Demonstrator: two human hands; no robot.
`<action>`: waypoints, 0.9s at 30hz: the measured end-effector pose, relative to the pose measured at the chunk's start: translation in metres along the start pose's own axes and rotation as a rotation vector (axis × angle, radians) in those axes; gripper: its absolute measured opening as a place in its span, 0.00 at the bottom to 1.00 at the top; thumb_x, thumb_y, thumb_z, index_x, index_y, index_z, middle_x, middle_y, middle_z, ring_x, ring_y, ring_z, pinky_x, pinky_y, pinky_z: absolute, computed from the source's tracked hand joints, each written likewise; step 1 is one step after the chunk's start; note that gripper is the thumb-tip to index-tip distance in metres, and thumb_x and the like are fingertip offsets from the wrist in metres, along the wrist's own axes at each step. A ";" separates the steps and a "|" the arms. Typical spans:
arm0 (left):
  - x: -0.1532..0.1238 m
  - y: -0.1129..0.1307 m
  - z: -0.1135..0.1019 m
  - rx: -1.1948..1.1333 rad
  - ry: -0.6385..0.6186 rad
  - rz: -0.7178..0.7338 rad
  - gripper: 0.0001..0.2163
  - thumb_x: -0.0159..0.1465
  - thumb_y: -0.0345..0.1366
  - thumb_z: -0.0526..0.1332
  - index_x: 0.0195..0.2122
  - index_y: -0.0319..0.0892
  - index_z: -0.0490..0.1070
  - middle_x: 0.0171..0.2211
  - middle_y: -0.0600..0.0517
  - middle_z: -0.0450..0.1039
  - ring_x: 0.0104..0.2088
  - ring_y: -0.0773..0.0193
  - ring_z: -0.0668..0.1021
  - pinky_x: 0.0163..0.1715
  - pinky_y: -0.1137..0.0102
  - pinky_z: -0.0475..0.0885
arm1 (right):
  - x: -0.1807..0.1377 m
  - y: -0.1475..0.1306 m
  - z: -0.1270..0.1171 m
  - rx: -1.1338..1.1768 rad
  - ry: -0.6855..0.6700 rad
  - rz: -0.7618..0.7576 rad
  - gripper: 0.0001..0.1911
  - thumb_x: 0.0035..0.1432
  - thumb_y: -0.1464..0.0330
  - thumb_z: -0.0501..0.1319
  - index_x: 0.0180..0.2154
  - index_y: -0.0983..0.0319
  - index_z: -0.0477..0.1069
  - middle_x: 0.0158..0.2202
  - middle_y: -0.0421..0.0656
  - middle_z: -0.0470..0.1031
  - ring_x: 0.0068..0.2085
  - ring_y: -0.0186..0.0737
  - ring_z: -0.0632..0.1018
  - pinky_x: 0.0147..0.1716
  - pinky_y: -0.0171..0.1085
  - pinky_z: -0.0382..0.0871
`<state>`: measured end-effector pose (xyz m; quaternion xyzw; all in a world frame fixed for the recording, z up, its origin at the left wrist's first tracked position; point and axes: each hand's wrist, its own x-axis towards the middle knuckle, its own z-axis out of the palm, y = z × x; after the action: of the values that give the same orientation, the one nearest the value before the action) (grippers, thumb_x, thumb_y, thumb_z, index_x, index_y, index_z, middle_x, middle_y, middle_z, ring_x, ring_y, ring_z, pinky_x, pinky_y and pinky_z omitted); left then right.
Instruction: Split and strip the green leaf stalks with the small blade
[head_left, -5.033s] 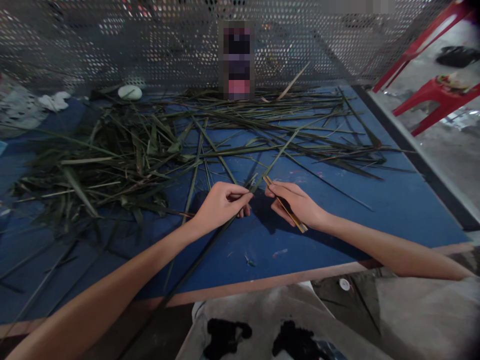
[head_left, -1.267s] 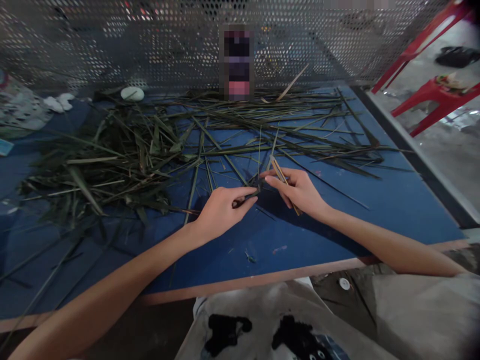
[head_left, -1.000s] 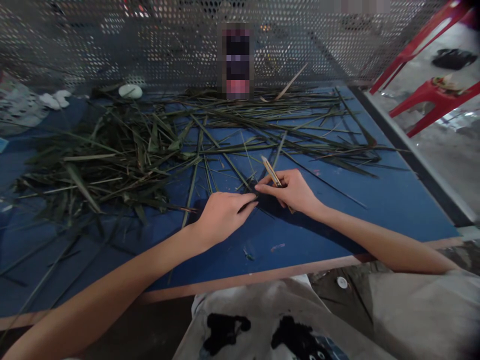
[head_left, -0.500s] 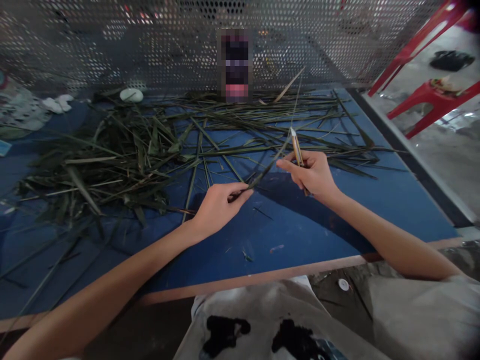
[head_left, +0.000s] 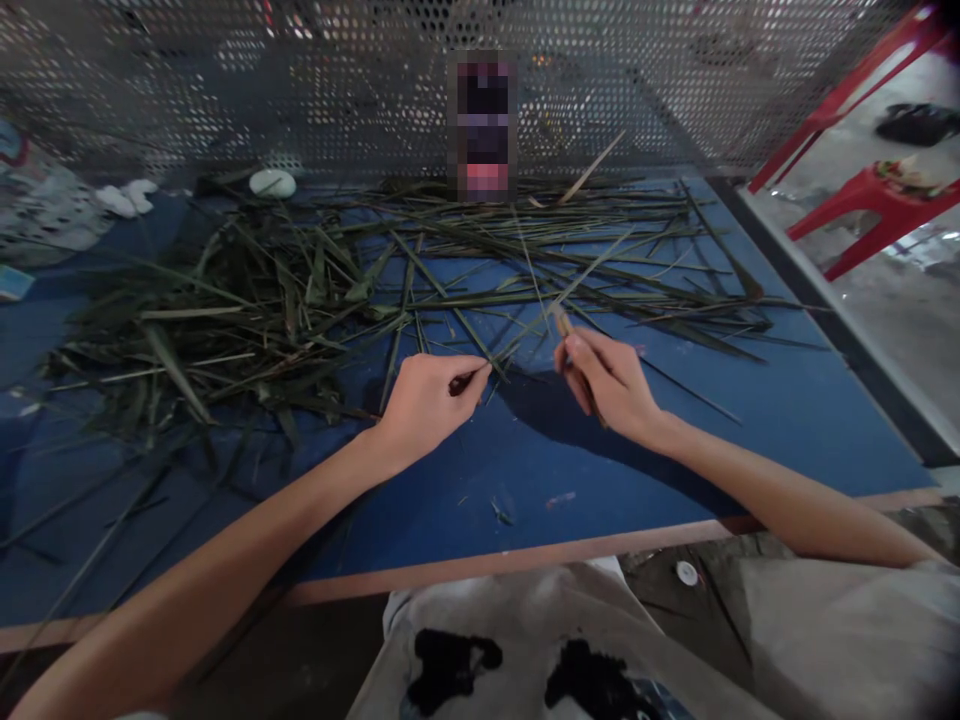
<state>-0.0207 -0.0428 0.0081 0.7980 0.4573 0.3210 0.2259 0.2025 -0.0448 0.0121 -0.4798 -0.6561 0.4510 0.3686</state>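
My left hand (head_left: pixel 435 405) is closed in a pinch on one end of a narrow green leaf strip (head_left: pixel 525 332), low over the blue table. From its fingertips the strip slants up and right past my right hand (head_left: pixel 611 385). My right hand is wrapped around a slim yellow utility knife (head_left: pixel 563 321), its tip against or very near the strip; whether it touches I cannot tell. A thin pale fibre (head_left: pixel 531 262) rises from near the knife's tip. Most of the knife's handle is hidden by my fingers.
A heap of dark green leaves (head_left: pixel 247 310) covers the table's left half. Long leaf strips (head_left: pixel 480 240) lie along the back, before a perforated metal panel (head_left: pixel 345 90). A white oval object (head_left: pixel 273 184) sits behind the heap. A red stool (head_left: pixel 885 205) stands beyond the right edge.
My right hand has turned, and the knife has moved left and down toward my left hand. A thin dark strip now lies right of my right hand. My left hand has shifted slightly left.
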 end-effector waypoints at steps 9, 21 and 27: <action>-0.009 0.004 0.007 0.360 0.070 0.171 0.13 0.66 0.35 0.53 0.31 0.42 0.76 0.20 0.51 0.73 0.22 0.67 0.74 0.24 0.75 0.65 | -0.009 0.002 0.015 -0.218 -0.262 -0.032 0.20 0.70 0.58 0.44 0.27 0.60 0.59 0.13 0.34 0.63 0.18 0.31 0.67 0.26 0.32 0.60; -0.012 0.006 0.006 0.593 0.123 0.291 0.12 0.66 0.33 0.53 0.40 0.40 0.77 0.19 0.52 0.73 0.21 0.68 0.74 0.21 0.73 0.62 | -0.012 0.002 0.016 -0.168 -0.263 -0.056 0.21 0.69 0.56 0.45 0.26 0.59 0.58 0.14 0.34 0.63 0.18 0.31 0.66 0.24 0.32 0.60; -0.012 0.006 0.007 0.491 0.139 0.246 0.11 0.66 0.34 0.54 0.37 0.41 0.77 0.20 0.52 0.74 0.21 0.67 0.74 0.23 0.73 0.63 | -0.013 0.001 0.016 -0.131 -0.258 -0.033 0.19 0.69 0.57 0.45 0.29 0.60 0.60 0.13 0.33 0.62 0.16 0.30 0.65 0.23 0.31 0.59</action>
<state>-0.0166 -0.0568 0.0030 0.8544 0.4356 0.2795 -0.0469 0.1915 -0.0611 0.0051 -0.4301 -0.7340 0.4589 0.2564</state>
